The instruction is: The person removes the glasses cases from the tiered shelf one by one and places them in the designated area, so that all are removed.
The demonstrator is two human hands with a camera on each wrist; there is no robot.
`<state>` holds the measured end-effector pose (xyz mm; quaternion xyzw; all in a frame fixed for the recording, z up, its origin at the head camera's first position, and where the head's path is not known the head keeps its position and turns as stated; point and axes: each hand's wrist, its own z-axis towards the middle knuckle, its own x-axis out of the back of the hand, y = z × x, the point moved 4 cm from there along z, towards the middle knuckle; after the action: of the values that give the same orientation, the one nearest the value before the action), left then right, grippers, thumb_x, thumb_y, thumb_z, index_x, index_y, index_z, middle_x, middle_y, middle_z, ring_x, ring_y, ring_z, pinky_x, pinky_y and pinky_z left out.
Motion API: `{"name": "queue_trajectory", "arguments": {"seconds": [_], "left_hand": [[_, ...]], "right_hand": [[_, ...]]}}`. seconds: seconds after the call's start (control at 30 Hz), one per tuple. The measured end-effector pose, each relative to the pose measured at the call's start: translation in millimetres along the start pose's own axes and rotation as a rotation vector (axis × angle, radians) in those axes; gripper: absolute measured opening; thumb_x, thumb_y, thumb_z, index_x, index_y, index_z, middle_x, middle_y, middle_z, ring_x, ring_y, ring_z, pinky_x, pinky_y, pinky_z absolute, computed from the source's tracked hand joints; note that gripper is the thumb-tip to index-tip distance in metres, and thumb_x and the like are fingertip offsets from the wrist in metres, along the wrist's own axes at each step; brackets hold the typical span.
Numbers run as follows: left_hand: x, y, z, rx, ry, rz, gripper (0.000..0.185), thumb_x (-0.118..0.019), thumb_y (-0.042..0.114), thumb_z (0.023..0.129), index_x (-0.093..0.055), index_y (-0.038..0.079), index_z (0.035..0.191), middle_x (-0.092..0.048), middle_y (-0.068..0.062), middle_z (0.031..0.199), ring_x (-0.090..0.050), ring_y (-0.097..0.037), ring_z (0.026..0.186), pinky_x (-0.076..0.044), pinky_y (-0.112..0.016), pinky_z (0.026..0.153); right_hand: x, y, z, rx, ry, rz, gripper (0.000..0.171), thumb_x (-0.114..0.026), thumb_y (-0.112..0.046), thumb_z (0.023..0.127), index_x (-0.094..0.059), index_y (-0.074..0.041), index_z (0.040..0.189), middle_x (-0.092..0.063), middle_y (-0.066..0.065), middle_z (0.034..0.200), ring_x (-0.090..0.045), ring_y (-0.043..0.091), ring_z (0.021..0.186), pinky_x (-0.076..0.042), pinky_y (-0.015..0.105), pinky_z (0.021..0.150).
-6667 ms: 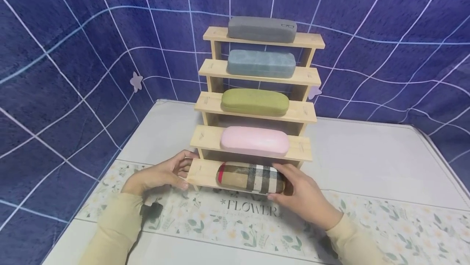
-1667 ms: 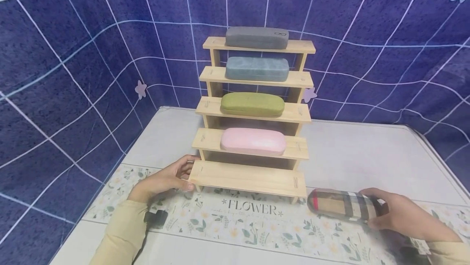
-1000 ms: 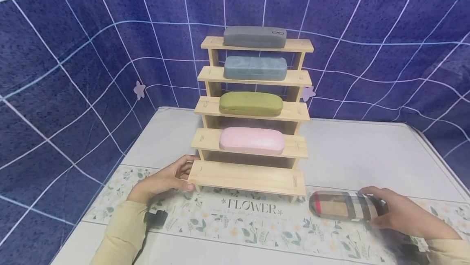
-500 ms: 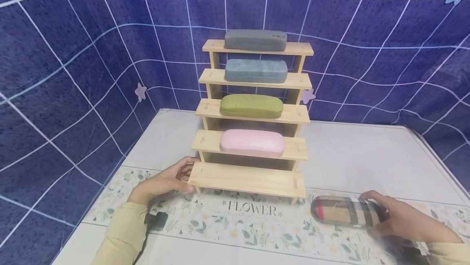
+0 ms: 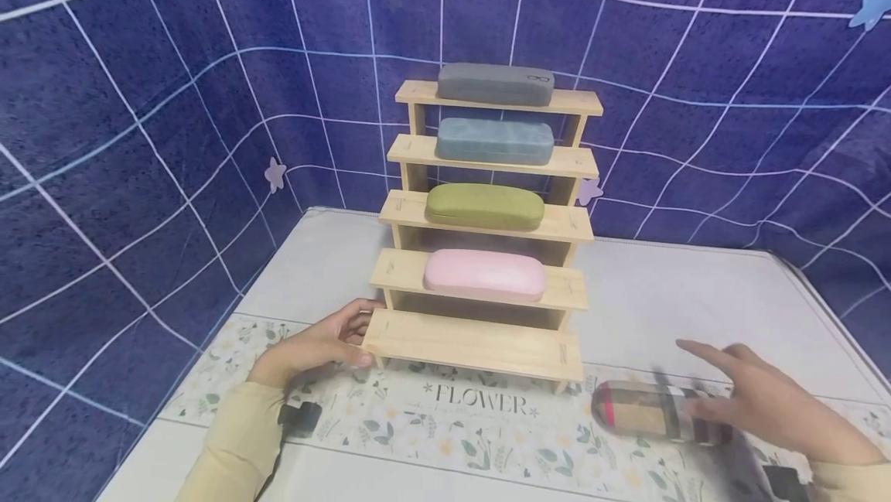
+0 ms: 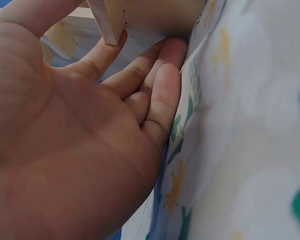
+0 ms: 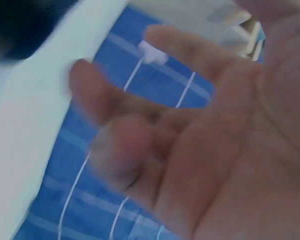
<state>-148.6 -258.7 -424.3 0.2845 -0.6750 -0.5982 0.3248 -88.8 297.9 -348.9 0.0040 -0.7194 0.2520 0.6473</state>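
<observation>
My left hand (image 5: 320,343) grips the left end of the stepped wooden rack (image 5: 473,339), thumb at the front of the lowest step. In the left wrist view its fingers reach around a wooden leg (image 6: 108,22). A plaid glasses case (image 5: 636,409) with a red stripe lies on the table right of the rack. My right hand (image 5: 766,397), fingers spread, is over the case's right end and hides part of it. The right wrist view shows this hand blurred, with nothing in its palm (image 7: 230,150). The lowest step is bare.
Pink (image 5: 485,274), green (image 5: 485,206), blue (image 5: 495,141) and grey (image 5: 496,84) glasses cases sit one per step above. A floral runner (image 5: 418,432) crosses the white table (image 5: 668,293). Blue gridded cloth (image 5: 174,100) hangs behind and at the left.
The plaid case went from the lowest step to the table at the right, carried by my right hand. That hand has just let go and spread its fingers. My left hand stays at the rack.
</observation>
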Motion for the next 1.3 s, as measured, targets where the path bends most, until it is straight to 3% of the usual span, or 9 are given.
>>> {"name": "queue_trajectory", "arguments": {"seconds": [0.23, 0.37, 0.5, 0.7, 0.8, 1.07, 1.3], "left_hand": [[0.1, 2.5, -1.8, 0.033, 0.005, -0.009, 0.077, -0.074, 0.004, 0.084, -0.032, 0.005, 0.149, -0.054, -0.021, 0.139, -0.057, -0.041, 0.117, -0.048, -0.049, 0.099], [0.7, 2.3, -1.0, 0.020, 0.010, 0.010, 0.079, -0.075, 0.005, 0.084, -0.031, 0.003, 0.149, -0.054, -0.021, 0.138, -0.057, -0.040, 0.117, -0.048, -0.047, 0.099], [-0.5, 0.8, -1.2, 0.028, 0.010, -0.006, 0.079, -0.074, 0.004, 0.084, -0.030, 0.004, 0.150, -0.053, -0.021, 0.140, -0.057, -0.039, 0.118, -0.048, -0.047, 0.100], [-4.9, -2.4, -1.5, 0.041, 0.007, -0.024, 0.078, -0.074, 0.004, 0.084, -0.032, 0.007, 0.149, -0.053, -0.019, 0.141, -0.056, -0.040, 0.119, -0.047, -0.049, 0.100], [-6.5, -2.5, -1.7, 0.045, 0.005, -0.042, 0.077, -0.073, 0.003, 0.084, -0.032, 0.008, 0.149, -0.052, -0.018, 0.141, -0.056, -0.040, 0.120, -0.047, -0.049, 0.100], [-7.5, -0.3, -3.4, 0.031, 0.000, -0.083, 0.077, -0.072, 0.001, 0.085, -0.031, 0.006, 0.149, -0.051, -0.021, 0.141, -0.056, -0.040, 0.121, -0.047, -0.049, 0.101], [-6.3, 2.8, -2.9, -0.001, -0.011, -0.028, 0.079, -0.074, 0.004, 0.085, -0.029, 0.001, 0.149, -0.053, -0.021, 0.139, -0.058, -0.039, 0.117, -0.049, -0.048, 0.098]], "right_hand": [[26, -62, 41, 0.281, 0.255, 0.114, 0.050, -0.081, -0.015, 0.085, -0.064, -0.010, 0.131, -0.063, -0.003, 0.107, -0.052, 0.000, 0.071, -0.047, 0.023, 0.053], [30, -93, 67, 0.377, 0.293, 0.212, 0.042, -0.079, -0.010, 0.087, -0.067, -0.010, 0.127, -0.068, 0.001, 0.114, -0.058, 0.003, 0.073, -0.051, 0.024, 0.056], [26, -113, 94, 0.384, 0.251, 0.282, 0.047, -0.078, -0.014, 0.088, -0.063, -0.005, 0.132, -0.065, 0.011, 0.123, -0.061, 0.007, 0.076, -0.053, 0.026, 0.058], [11, -128, 126, 0.325, 0.146, 0.308, 0.076, -0.084, -0.027, 0.083, -0.050, 0.001, 0.145, -0.062, 0.006, 0.103, -0.057, 0.012, 0.068, -0.050, 0.028, 0.061], [5, -135, 137, 0.306, 0.122, 0.317, 0.083, -0.086, -0.030, 0.081, -0.048, 0.004, 0.146, -0.062, 0.005, 0.103, -0.055, 0.014, 0.065, -0.049, 0.030, 0.062], [-2, -143, 154, 0.304, 0.123, 0.255, 0.075, -0.090, -0.026, 0.077, -0.056, 0.003, 0.138, -0.063, 0.006, 0.107, -0.053, 0.014, 0.072, -0.048, 0.033, 0.065], [7, -133, 148, 0.332, 0.176, 0.184, 0.069, -0.089, -0.024, 0.072, -0.062, 0.002, 0.130, -0.065, 0.007, 0.116, -0.057, 0.018, 0.093, -0.050, 0.041, 0.082]]}}
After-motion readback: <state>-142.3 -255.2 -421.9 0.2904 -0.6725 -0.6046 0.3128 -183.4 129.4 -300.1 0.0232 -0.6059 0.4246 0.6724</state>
